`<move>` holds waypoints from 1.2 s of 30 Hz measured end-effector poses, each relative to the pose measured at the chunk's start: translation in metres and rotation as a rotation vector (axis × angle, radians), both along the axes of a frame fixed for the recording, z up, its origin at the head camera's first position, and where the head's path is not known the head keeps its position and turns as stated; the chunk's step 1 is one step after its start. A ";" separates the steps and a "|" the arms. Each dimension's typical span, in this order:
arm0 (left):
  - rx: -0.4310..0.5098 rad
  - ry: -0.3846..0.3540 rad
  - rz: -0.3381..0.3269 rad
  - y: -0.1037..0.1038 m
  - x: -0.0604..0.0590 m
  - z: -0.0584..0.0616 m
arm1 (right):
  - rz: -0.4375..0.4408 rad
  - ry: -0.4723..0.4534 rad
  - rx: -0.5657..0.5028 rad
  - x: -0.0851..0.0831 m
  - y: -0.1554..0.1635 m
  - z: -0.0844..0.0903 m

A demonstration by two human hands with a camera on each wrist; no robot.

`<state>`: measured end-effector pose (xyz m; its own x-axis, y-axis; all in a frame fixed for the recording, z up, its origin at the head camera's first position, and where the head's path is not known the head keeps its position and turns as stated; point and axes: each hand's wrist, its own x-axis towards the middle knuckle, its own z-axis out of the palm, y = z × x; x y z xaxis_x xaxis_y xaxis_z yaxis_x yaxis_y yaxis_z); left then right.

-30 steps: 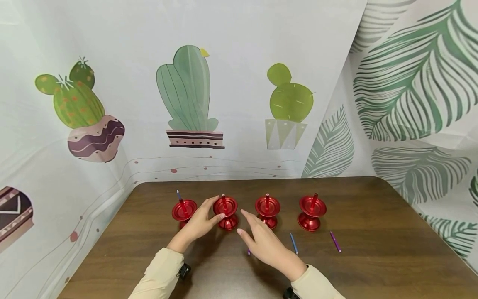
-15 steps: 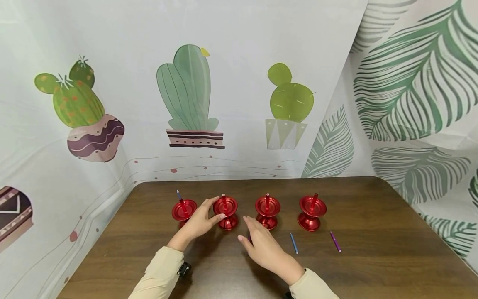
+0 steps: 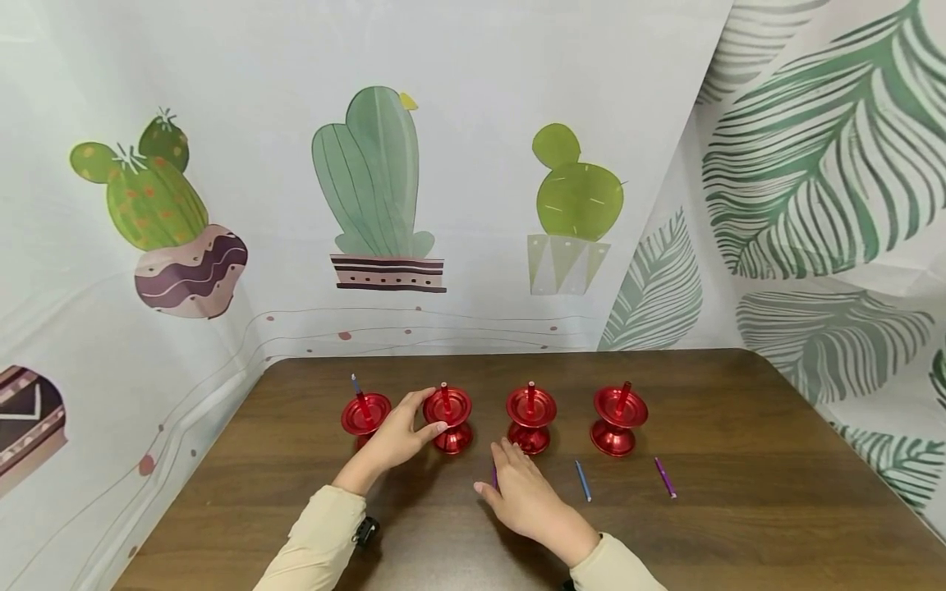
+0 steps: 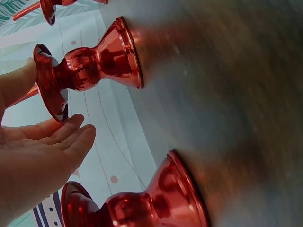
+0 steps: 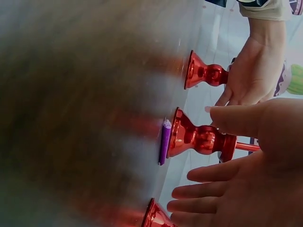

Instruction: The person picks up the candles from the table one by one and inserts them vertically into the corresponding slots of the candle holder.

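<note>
My left hand [image 3: 399, 435] holds the dish rim of the second red candle holder [image 3: 453, 439] from the left, thumb on one side and fingers on the other. In the left wrist view the dish [image 4: 49, 90] sits between them, and the holder's base rests on the table. My right hand [image 3: 521, 488] is stretched out low over the table, just in front of the third holder [image 3: 530, 435]. Beside its fingers lies a thin purple candle [image 3: 494, 474], partly covered by the hand; the right wrist view shows this purple candle [image 5: 164, 142] lying on the table near the second holder's base.
The leftmost holder [image 3: 377, 404] has a blue candle [image 3: 356, 384] upright in its tube. Farthest right stands another red holder [image 3: 613, 439]. A loose blue candle [image 3: 583, 481] and a purple one [image 3: 665, 478] lie on the brown table [image 3: 754, 525], right of my right hand.
My right hand has come down and slightly right and now covers part of the purple candle. My left hand stays at the second holder's rim.
</note>
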<state>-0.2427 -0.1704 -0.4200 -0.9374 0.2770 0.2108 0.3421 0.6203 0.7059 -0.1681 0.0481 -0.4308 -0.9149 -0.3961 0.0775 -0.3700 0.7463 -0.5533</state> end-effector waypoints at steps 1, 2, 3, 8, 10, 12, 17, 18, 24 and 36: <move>0.001 0.002 0.000 0.000 0.000 0.000 | -0.002 -0.003 0.008 0.000 0.000 0.000; 0.002 0.001 0.000 0.000 0.000 0.000 | -0.005 -0.007 0.017 0.000 -0.001 0.001; 0.002 0.002 -0.001 0.000 0.000 0.001 | -0.008 -0.011 0.026 0.000 -0.001 0.001; 0.000 0.004 -0.005 0.000 -0.001 0.002 | -0.032 -0.041 0.083 -0.001 -0.002 0.002; 0.002 0.004 -0.006 0.000 -0.001 0.003 | -0.037 -0.052 0.108 -0.001 -0.003 0.002; 0.004 0.002 -0.006 0.000 -0.001 0.003 | -0.035 -0.057 0.131 -0.001 -0.004 0.002; 0.001 0.007 -0.010 -0.001 -0.001 0.003 | -0.022 -0.052 0.169 -0.002 -0.008 0.003; -0.001 0.010 -0.010 0.000 -0.001 0.003 | -0.022 -0.048 0.176 -0.002 -0.009 0.003; -0.003 -0.003 -0.007 -0.001 0.000 0.002 | -0.019 0.098 0.235 -0.005 -0.014 -0.001; -0.003 -0.004 -0.003 -0.001 0.000 0.000 | -0.058 0.263 0.406 -0.010 -0.022 -0.005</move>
<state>-0.2426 -0.1710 -0.4203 -0.9374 0.2808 0.2059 0.3411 0.6215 0.7053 -0.1779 0.0264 -0.4357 -0.9066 -0.3911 0.1583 -0.4094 0.9061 -0.1063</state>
